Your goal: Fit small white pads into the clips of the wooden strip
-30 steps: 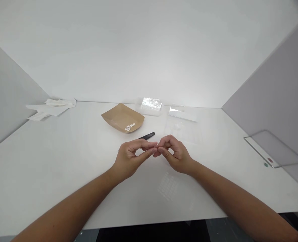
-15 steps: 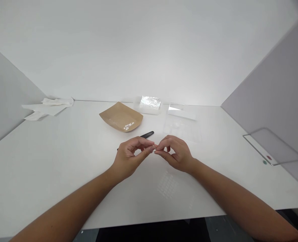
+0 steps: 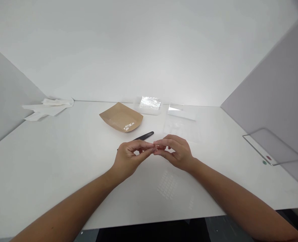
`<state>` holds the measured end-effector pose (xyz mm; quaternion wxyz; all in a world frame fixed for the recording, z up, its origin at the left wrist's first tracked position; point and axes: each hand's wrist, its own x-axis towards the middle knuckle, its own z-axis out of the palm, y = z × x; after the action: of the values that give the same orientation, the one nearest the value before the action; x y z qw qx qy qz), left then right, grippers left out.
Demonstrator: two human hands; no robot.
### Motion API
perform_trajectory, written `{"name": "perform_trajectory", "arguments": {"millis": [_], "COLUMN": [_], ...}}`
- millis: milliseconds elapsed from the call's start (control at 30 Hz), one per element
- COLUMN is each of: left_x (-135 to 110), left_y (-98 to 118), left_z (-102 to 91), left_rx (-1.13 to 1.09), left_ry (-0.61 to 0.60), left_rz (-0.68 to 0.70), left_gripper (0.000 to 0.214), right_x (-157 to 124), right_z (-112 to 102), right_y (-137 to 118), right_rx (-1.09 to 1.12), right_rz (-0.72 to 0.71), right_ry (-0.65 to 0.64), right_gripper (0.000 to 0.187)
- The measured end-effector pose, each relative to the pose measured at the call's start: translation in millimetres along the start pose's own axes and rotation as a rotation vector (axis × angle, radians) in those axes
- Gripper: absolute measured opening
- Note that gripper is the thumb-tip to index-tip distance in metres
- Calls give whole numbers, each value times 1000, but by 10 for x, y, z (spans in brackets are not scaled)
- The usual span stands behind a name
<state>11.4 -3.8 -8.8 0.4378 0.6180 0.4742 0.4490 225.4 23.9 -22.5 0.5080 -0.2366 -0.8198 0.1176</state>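
My left hand (image 3: pixel 130 159) and my right hand (image 3: pixel 175 153) meet fingertip to fingertip above the middle of the white table. Both pinch at one spot, where a tiny pale piece (image 3: pixel 156 148) shows faintly between the fingers; its kind is too small to make out. Just behind my left fingers lies a black, slim-handled tool (image 3: pixel 146 135), its other end partly hidden by that hand. Beyond it stands a brown paper tray (image 3: pixel 118 117) holding several small white pieces (image 3: pixel 128 126) in its near corner.
A stack of clear plastic bags (image 3: pixel 149 104) lies against the back wall. To its right are a clear flat sheet (image 3: pixel 181 112) and a clear bag (image 3: pixel 181 129). White tissues (image 3: pixel 49 107) sit at the far left. A wire frame (image 3: pixel 272 148) leans at the right wall, near a green bit (image 3: pixel 264 162).
My right fingertips have shifted slightly and press closer against the left ones. The white bit between them is less visible. Everything on the table stays put.
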Motion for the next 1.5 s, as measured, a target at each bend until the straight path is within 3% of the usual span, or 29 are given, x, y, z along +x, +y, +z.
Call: {"name": "perform_trajectory", "arguments": {"millis": [233, 433, 600, 967, 1500], "left_x": [-3, 10, 30, 45, 49], "left_y": [60, 66, 46, 14, 4], "left_z": [-2, -37, -20, -10, -37], "left_rx": [-35, -222, -327, -414, -293], "left_ry": [-38, -158, -180, -243, -264], "left_rz": [-22, -54, -104, -169, -151], "left_gripper": [18, 23, 22, 14, 19], "right_x": [-25, -56, -63, -60, -60], "right_z": [-4, -64, -116, -116, -88], "right_y": [34, 87, 96, 77, 78], "right_rx": [-113, -263, -335, -300, -243], "right_rz": [-77, -170, -231, -274, -232], "right_ry": [14, -28, -35, -10, 3], "right_gripper": [27, 43, 46, 40, 40]}}
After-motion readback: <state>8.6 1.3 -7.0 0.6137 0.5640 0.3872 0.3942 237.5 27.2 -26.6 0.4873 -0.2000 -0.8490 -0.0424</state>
